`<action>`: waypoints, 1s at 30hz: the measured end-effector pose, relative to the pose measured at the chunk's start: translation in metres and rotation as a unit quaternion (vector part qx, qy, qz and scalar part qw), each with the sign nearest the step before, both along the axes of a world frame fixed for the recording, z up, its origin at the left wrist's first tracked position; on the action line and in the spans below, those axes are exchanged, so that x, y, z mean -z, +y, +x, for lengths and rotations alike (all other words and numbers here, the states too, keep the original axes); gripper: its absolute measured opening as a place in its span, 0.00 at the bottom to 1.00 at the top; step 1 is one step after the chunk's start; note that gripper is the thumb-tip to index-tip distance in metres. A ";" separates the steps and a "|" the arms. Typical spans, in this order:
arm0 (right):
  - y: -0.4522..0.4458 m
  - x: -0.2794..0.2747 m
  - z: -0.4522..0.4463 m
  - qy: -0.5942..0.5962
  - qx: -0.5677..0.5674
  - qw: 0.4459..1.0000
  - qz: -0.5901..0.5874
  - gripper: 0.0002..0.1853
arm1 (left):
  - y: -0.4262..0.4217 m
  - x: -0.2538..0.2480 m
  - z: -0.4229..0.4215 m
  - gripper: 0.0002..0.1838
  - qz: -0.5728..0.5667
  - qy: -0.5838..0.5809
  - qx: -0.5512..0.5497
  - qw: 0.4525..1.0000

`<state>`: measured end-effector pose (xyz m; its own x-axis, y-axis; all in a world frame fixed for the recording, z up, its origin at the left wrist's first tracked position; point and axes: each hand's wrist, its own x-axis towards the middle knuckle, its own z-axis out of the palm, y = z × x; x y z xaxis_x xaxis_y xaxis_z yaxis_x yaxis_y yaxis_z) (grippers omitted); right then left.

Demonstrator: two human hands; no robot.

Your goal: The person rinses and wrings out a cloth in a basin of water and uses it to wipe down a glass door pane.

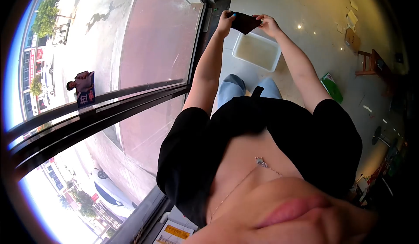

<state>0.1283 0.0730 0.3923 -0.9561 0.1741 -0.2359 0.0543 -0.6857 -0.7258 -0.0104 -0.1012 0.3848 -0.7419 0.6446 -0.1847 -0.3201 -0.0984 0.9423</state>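
Observation:
My left hand (224,23) pinches one end of a dark brown or black cloth (245,24), and blue nail polish shows on its thumb. At the cloth's other end, my right hand (268,24) grips an edge between thumb and fingers. Stretched between the two hands, the cloth has a lower corner hanging down. Beyond my knees, a white-rimmed rectangular tub (253,64) sits on the floor, with the cloth over or near its far edge. Pale, cloudy contents, perhaps water, show inside the tub.
Glass panes (152,34) with a dark frame (100,110) run close along my left side. On the right are a wooden stool (365,62), a green package (332,87) and a cardboard box (352,39). Papers lie on the shiny floor (305,8).

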 end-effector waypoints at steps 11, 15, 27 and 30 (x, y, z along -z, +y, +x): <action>-0.060 -0.075 -0.002 -0.152 -0.377 0.909 0.089 0.16 | -0.103 -0.107 0.075 0.20 -0.004 0.114 -0.037 0.993; -0.095 -0.083 -0.006 -0.077 -0.385 0.906 0.155 0.11 | -0.148 -0.110 0.111 0.21 -0.061 0.078 -0.136 0.986; -0.278 -0.158 0.024 0.008 -0.564 0.759 0.325 0.15 | -0.320 -0.117 0.225 0.12 -0.153 0.174 -0.341 0.911; -0.331 -0.162 0.044 0.010 -0.635 0.703 0.321 0.19 | -0.360 -0.132 0.262 0.10 -0.101 0.123 -0.415 0.896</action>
<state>0.1726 -0.2583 0.5547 -0.4391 -0.7578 -0.4825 0.3122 0.3749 -0.8729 0.2516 -0.4612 0.5172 -0.9844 -0.1758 0.0000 0.0047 -0.0261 0.9996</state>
